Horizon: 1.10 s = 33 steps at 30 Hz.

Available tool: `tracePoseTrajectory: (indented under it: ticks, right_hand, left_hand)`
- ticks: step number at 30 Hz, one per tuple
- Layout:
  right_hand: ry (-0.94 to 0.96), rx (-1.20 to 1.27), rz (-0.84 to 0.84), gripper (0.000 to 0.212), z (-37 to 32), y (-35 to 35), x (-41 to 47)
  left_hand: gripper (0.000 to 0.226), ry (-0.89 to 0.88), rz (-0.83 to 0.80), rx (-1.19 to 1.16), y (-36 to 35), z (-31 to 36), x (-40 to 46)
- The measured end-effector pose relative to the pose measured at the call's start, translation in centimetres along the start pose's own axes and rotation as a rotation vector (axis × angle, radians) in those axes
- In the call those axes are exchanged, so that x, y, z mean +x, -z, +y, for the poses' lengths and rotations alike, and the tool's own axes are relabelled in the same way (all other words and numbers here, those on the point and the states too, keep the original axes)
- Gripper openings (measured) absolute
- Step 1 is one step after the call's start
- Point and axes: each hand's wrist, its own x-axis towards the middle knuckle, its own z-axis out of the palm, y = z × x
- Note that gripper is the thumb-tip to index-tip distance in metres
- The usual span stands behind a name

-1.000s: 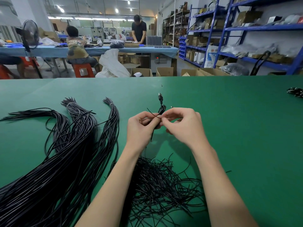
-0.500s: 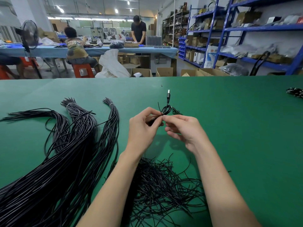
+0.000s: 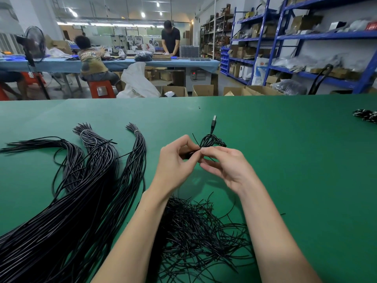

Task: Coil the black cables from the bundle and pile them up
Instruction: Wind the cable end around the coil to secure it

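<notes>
Bench [image 3: 285,160]: matt green mat, smooth. Cables [image 3: 67,211]: black, semi-gloss plastic jacket. Plug [image 3: 214,120]: shiny metal shell. Ties [image 3: 200,237]: thin glossy black.

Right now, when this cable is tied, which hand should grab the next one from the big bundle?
Probably the left hand. The cable bundle lies on its side of the green table, close by its forearm. The right hand would have to cross over the coiled cable both hands pinch.

A green table [image 3: 285,160] carries a cable bundle [image 3: 67,211] and loose ties [image 3: 200,237].
</notes>
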Motion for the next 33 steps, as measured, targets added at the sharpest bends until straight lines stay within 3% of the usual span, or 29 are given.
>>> tracePoseTrajectory:
  ticks: [8,16,27,30,33]
  right_hand:
    - [0.119,-0.023,-0.023,0.005,0.2,0.0,0.1]
    - [0.240,-0.241,0.001,0.011,-0.1,0.1,0.2]
    - [0.270,-0.584,-0.158,0.007,-1.1,1.2,-0.3]
    - [0.261,-0.509,-0.180,0.010,-1.0,1.5,-0.3]
    - [0.181,-0.248,-0.220,0.011,-0.5,1.5,-0.4]
  left_hand:
    - [0.016,0.120,-0.004,-0.140,0.4,0.3,0.4]
    - [0.003,0.343,0.010,-0.366,-0.2,0.6,0.7]
    - [0.014,0.619,0.020,-0.710,0.2,0.9,0.8]
    - [0.012,0.633,-0.016,-0.785,0.3,0.8,0.9]
    - [0.014,0.647,-0.036,-0.849,0.4,0.9,1.0]
